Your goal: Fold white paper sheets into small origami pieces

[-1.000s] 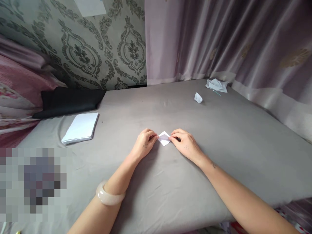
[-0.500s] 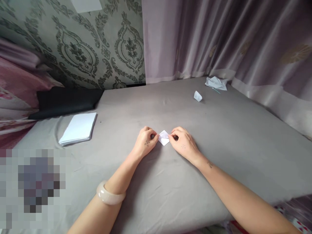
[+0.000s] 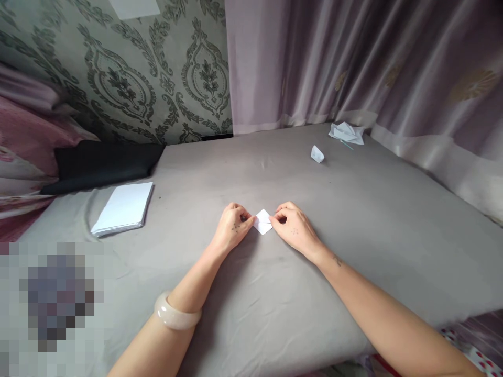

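Note:
Between my hands is a small folded piece of white paper (image 3: 263, 229), diamond-shaped, with a crease across its middle and one corner toward me. My left hand (image 3: 234, 226) pinches its left corner between thumb and forefinger. On the opposite corner, my right hand (image 3: 294, 229) has the same kind of pinch. Both hands are low over the grey cloth (image 3: 251, 293), and the other fingers are curled in. My fingertips cover the two side corners of the paper.
A stack of white paper sheets (image 3: 124, 207) lies at the left, near a folded black cloth (image 3: 106, 163). Farther right are a small folded paper piece (image 3: 317, 154) and a pile of folded papers (image 3: 346, 133) with a thin greenish stick (image 3: 347, 145). Curtains (image 3: 267, 68) hang behind.
The upper part of the folded paper looks flatter, and the crease shows more plainly as a line across it. Both hands keep their pinch; the whole view has shifted slightly.

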`<state>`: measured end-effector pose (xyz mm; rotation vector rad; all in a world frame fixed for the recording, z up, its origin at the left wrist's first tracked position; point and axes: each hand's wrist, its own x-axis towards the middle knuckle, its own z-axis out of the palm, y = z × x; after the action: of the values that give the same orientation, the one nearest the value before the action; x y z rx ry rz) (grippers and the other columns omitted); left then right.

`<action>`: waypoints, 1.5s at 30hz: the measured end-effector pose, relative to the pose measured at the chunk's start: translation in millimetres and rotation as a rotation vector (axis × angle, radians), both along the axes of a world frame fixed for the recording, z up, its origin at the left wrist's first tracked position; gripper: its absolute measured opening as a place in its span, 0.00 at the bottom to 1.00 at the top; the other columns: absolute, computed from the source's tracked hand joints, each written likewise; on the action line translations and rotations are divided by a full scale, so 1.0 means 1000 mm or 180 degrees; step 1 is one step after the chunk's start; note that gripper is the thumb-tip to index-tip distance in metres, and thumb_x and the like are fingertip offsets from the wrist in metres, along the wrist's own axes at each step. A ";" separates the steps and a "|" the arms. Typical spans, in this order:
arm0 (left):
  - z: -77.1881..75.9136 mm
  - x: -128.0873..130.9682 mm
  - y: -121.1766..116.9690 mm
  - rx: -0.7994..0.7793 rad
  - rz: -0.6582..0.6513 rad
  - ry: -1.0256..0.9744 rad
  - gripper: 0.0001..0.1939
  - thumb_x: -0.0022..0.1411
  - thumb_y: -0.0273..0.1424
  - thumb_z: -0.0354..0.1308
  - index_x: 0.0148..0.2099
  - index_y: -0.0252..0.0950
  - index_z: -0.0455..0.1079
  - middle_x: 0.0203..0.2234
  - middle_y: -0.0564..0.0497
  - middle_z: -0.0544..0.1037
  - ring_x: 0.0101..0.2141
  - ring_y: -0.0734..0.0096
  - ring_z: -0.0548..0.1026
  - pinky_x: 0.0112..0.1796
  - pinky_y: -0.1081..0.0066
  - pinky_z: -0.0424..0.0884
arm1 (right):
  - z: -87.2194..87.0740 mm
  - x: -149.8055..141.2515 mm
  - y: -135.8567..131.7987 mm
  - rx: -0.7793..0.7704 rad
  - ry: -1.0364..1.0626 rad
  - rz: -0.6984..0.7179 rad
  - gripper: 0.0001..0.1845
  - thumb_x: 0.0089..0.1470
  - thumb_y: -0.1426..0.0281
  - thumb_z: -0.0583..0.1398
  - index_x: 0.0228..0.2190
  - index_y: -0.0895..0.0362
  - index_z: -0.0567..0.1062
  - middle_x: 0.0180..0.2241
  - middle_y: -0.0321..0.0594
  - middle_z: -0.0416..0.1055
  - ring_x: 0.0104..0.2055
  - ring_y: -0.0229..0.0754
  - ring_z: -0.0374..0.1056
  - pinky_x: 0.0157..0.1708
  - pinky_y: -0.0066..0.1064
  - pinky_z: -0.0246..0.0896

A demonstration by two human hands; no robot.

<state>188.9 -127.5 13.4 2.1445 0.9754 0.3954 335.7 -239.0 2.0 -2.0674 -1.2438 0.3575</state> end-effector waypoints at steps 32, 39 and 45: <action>-0.014 -0.005 0.006 0.0815 -0.1236 -0.0080 0.19 0.68 0.28 0.42 0.51 0.44 0.72 0.38 0.46 0.72 0.38 0.64 0.66 0.41 0.66 0.67 | -0.002 0.032 -0.005 -0.0051 0.0222 0.0463 0.09 0.52 0.64 0.60 0.23 0.55 0.72 0.36 0.37 0.69 0.29 0.35 0.65 0.32 0.29 0.62; -0.017 -0.005 0.007 0.0938 -0.1267 -0.0114 0.19 0.68 0.28 0.43 0.49 0.43 0.74 0.37 0.46 0.72 0.37 0.64 0.66 0.40 0.67 0.66 | 0.001 0.018 -0.015 0.0573 0.0075 0.0830 0.14 0.58 0.74 0.52 0.38 0.53 0.77 0.38 0.38 0.72 0.35 0.37 0.68 0.37 0.30 0.63; -0.014 -0.005 0.006 0.0840 -0.0584 -0.0020 0.11 0.63 0.31 0.53 0.46 0.40 0.73 0.35 0.47 0.72 0.37 0.63 0.65 0.43 0.63 0.64 | 0.010 -0.001 -0.024 0.0072 -0.1196 0.1383 0.21 0.55 0.81 0.49 0.42 0.52 0.76 0.39 0.43 0.69 0.42 0.43 0.64 0.35 0.32 0.61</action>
<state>183.5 -121.7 -1.0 2.4451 0.7477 0.4609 334.9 -262.6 11.7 -1.8863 -1.9215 0.1463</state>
